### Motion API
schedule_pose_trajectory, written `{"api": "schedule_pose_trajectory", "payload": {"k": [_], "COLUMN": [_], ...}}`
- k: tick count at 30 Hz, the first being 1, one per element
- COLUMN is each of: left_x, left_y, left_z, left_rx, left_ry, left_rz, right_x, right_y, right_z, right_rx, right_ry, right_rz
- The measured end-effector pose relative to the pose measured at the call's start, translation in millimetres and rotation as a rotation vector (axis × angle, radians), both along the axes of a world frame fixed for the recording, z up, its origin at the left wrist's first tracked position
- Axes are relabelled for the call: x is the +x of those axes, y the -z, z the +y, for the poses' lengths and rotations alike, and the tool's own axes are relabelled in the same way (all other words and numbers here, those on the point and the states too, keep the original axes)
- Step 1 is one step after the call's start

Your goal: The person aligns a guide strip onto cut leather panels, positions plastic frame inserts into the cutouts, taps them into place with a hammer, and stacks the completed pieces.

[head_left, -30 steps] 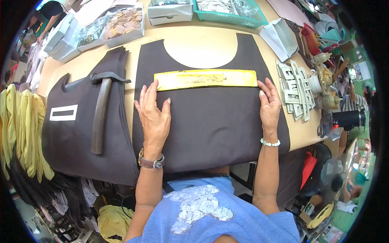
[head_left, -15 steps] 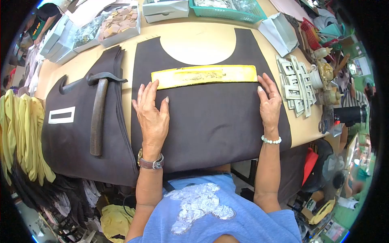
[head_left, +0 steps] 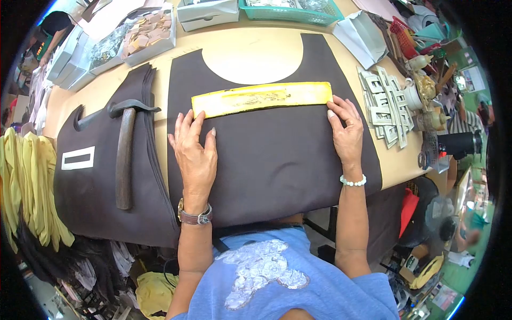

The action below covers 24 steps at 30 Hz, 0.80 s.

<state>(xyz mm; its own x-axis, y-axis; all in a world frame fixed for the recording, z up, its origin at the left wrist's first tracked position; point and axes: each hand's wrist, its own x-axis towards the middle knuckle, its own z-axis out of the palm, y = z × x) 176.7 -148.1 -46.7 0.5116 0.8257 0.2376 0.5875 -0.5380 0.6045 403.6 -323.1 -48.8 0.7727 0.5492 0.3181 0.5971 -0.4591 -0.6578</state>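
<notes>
A yellow strip with dark smudges lies across a dark brown sheet that has a rounded neckline-like cutout. At the strip's lower left corner my left hand rests with fingers stretched, index fingertip against the edge, thumb apart on the sheet. My right hand has its fingertips at the strip's right end, with the thumb just below the edge. Neither hand is wrapped around anything. To the left, a hammer with a wooden handle lies on a stack of similar dark pieces.
White rectangular frame-like pieces are piled at right beside jars. Along the back stand a box of tan pieces, white boxes and a green basket. Yellow cloths hang at left. Another person is at far left.
My right fingertips have closed in on the strip's right end. The left hand stays by its corner. The whole view has shifted slightly.
</notes>
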Motion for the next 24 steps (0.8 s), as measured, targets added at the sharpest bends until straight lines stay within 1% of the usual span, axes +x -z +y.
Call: {"api": "schedule_pose_trajectory", "payload": {"k": [12,24], "left_x": [-0.9,1.5], "left_y": [-0.9,0.4], "left_z": [0.2,-0.2], "left_rx": [0.016,0.082], "left_ry": [0.014,0.021], "left_rz": [-0.003,0.068], "right_x": [2.6,2.0], "right_y": [1.8,1.0], "right_z": [-0.5,0.4], "right_rx": [-0.011,-0.005], "right_ry": [-0.014,-0.026], "right_rz": [-0.018,-0.018]}}
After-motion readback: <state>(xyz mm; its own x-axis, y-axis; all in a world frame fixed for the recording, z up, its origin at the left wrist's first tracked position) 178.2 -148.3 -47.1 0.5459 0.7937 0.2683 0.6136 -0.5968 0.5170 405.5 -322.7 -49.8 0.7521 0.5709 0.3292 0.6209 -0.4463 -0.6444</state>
